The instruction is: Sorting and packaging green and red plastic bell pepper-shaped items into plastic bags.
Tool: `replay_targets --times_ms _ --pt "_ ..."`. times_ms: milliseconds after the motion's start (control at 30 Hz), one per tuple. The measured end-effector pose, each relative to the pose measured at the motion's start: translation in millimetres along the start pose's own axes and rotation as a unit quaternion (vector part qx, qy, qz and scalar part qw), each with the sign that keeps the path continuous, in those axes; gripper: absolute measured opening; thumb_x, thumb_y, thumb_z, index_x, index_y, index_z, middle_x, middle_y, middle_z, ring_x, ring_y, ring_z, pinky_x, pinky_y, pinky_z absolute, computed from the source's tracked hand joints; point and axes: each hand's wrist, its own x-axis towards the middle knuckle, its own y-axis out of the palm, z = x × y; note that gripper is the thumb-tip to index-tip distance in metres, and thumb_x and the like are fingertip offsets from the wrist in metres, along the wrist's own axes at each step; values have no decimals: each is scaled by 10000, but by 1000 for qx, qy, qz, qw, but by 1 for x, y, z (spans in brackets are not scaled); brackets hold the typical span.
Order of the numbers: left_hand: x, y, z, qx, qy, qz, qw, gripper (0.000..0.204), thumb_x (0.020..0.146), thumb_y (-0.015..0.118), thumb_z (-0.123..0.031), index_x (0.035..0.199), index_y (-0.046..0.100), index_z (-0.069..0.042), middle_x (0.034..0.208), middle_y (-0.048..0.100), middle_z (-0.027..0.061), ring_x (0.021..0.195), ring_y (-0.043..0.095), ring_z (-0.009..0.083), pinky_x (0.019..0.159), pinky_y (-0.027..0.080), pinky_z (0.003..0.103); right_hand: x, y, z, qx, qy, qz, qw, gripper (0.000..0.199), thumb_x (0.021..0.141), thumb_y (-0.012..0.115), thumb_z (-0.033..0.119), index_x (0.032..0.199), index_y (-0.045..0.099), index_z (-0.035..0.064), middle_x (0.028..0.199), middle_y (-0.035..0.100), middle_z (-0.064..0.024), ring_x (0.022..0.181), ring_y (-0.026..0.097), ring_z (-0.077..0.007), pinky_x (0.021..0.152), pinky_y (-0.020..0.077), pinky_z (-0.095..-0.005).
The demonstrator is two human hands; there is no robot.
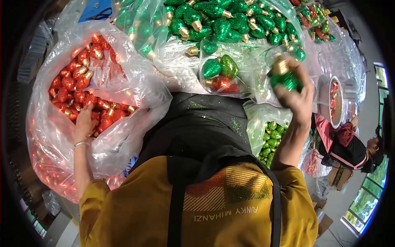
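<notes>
My left hand reaches into a clear plastic bag of red glitter bulb ornaments with gold screw bases. Its fingers are stretched out among the bulbs, tips partly hidden. On the right, my right hand is closed round a shiny green bulb ornament, gold base pointing up; motion blurs both. Beside it on the work surface lies a clear plastic package with a dark green bulb, a lighter green bulb and a red bulb inside.
Dark green glitter bulbs pile up at the table's far side. A bag of light green bulbs stands by my right forearm. Packed mixed bulbs lie far right. Another person works near a round white-rimmed container at right.
</notes>
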Motion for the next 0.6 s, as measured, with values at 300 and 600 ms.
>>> replay_targets --times_ms 300,600 --pt "1 -180 -238 -318 394 -361 783 419 659 769 -121 1036 627 -5 1045 630 102 1030 572 225 897 436 357 -30 52 8 -256 66 108 958 604 687 732 218 1178 474 -21 1005 610 -216 920 607 -324 803 459 -378" --pt "57 -175 -347 -149 506 -218 821 455 690 733 -304 1014 603 -13 888 612 143 899 572 284 752 457 369 -38 46 -9 -259 -28 124 957 593 708 693 234 1205 460 9 1129 563 -221 1018 563 -384 861 447 -420"
